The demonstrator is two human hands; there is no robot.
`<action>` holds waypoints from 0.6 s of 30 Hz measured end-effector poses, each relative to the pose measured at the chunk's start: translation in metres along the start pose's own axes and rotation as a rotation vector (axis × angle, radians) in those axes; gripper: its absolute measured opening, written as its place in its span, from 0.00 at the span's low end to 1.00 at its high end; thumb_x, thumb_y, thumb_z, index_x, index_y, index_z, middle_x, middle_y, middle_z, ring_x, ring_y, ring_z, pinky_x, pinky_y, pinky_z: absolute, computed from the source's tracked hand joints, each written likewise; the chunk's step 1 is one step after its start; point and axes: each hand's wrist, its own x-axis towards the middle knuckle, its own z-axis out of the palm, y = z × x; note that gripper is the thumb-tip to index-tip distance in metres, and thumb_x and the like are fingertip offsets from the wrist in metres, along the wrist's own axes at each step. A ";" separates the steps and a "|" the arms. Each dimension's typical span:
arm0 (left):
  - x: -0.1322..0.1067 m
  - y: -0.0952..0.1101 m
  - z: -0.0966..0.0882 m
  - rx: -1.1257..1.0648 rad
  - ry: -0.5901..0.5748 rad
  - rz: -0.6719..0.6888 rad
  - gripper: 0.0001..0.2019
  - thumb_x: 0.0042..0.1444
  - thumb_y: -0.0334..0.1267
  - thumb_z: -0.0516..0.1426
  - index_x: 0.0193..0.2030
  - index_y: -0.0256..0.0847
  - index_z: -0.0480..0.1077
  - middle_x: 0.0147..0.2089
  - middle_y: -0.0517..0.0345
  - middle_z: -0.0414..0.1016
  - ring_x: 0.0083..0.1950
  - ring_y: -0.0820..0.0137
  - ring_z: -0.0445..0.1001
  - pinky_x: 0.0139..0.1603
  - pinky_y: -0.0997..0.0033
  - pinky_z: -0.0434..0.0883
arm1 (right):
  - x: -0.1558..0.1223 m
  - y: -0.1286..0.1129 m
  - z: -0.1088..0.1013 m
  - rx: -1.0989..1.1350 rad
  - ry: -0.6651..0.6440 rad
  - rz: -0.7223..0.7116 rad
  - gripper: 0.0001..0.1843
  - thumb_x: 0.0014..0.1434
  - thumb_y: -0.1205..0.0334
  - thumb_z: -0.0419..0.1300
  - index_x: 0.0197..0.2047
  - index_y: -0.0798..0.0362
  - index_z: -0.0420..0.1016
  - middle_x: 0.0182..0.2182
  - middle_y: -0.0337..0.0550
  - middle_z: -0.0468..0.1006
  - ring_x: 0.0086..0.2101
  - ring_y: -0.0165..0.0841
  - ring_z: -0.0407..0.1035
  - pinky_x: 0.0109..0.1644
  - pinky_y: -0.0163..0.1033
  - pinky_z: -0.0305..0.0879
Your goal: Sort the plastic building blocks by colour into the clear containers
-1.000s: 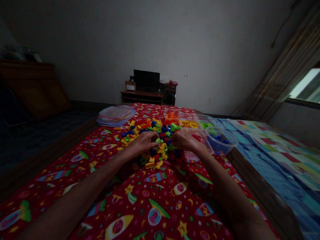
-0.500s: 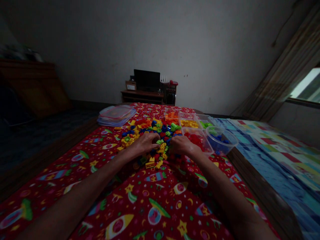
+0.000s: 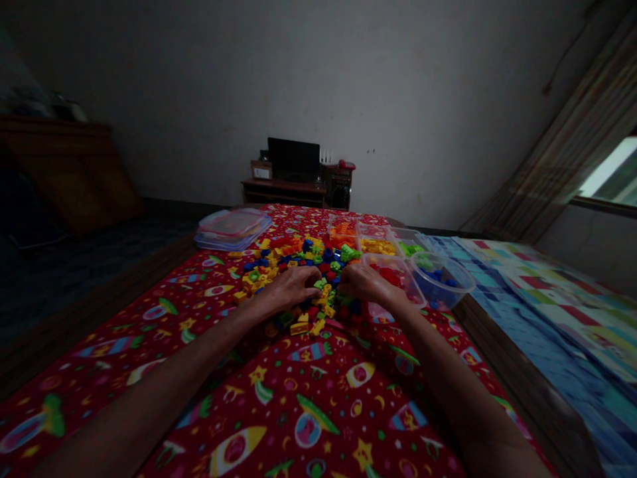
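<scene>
Flanking mixed blocks [image 3: 326,299]: left hand [image 3: 296,285], right hand [image 3: 365,282], curled; either grip's closure indiscernible. Tubs [image 3: 460,292] alongside, likely for short reach.

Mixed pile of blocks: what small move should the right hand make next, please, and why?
I would perhaps let the right hand move a red block from the pile into the clear box beside that hand. That box shows red blocks and stands nearest, while the pile mixes several colours. Whether the hand holds anything is hidden.
</scene>
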 end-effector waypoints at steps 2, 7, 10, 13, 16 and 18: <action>0.000 0.002 0.000 -0.021 0.003 -0.018 0.11 0.49 0.42 0.58 0.38 0.39 0.71 0.30 0.59 0.74 0.30 0.70 0.71 0.31 0.73 0.65 | 0.001 0.003 -0.002 0.121 0.053 -0.042 0.10 0.57 0.65 0.56 0.30 0.61 0.75 0.23 0.39 0.71 0.24 0.24 0.58 0.26 0.31 0.49; 0.002 0.004 0.004 -0.112 0.041 -0.037 0.09 0.49 0.42 0.58 0.35 0.40 0.71 0.28 0.63 0.73 0.28 0.72 0.71 0.29 0.76 0.65 | 0.012 0.006 0.011 0.425 0.145 -0.126 0.10 0.57 0.63 0.57 0.38 0.61 0.75 0.25 0.36 0.70 0.24 0.24 0.58 0.28 0.29 0.51; 0.002 0.007 0.005 -0.127 0.103 -0.047 0.08 0.49 0.40 0.57 0.34 0.40 0.70 0.27 0.64 0.73 0.29 0.73 0.71 0.28 0.77 0.65 | 0.017 0.004 0.017 0.492 0.182 -0.161 0.16 0.55 0.65 0.58 0.47 0.59 0.74 0.28 0.38 0.73 0.27 0.25 0.61 0.30 0.29 0.53; 0.002 0.012 0.004 -0.142 0.166 -0.066 0.07 0.49 0.39 0.58 0.34 0.41 0.68 0.28 0.64 0.73 0.29 0.72 0.72 0.29 0.76 0.66 | 0.018 0.000 0.016 0.492 0.155 -0.195 0.15 0.54 0.68 0.58 0.45 0.58 0.76 0.28 0.37 0.73 0.27 0.25 0.62 0.30 0.29 0.53; 0.001 0.016 0.004 -0.161 0.177 -0.078 0.07 0.48 0.36 0.59 0.35 0.41 0.66 0.29 0.64 0.73 0.31 0.72 0.73 0.32 0.75 0.68 | 0.016 -0.004 0.013 0.454 0.148 -0.182 0.12 0.53 0.70 0.56 0.40 0.59 0.78 0.25 0.35 0.70 0.26 0.24 0.60 0.30 0.28 0.51; 0.000 0.019 0.005 -0.182 0.168 -0.061 0.09 0.48 0.34 0.59 0.37 0.41 0.66 0.31 0.63 0.74 0.33 0.71 0.74 0.35 0.73 0.70 | 0.014 -0.005 0.011 0.413 0.164 -0.171 0.11 0.53 0.70 0.56 0.37 0.60 0.79 0.23 0.34 0.67 0.25 0.23 0.58 0.29 0.28 0.49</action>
